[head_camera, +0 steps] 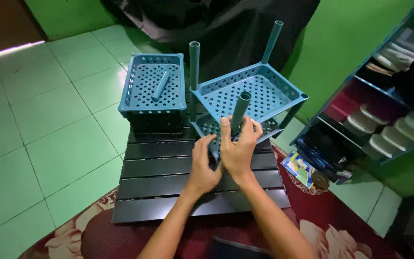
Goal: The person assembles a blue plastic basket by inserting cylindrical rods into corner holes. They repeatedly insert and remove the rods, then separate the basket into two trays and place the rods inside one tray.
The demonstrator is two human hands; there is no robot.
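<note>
Loose tube [161, 85] lies in the tray [129, 94] left of the rack [283, 88]

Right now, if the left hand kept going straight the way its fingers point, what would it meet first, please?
Probably the lower blue tray of the rack: the left hand points away across the black slatted table and is about at the tray's near edge, though depth is unclear.

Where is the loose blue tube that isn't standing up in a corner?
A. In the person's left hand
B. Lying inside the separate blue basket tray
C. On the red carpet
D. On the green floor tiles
B: the loose tube lies flat inside the separate blue tray on the black slatted table, away from both hands.
</note>
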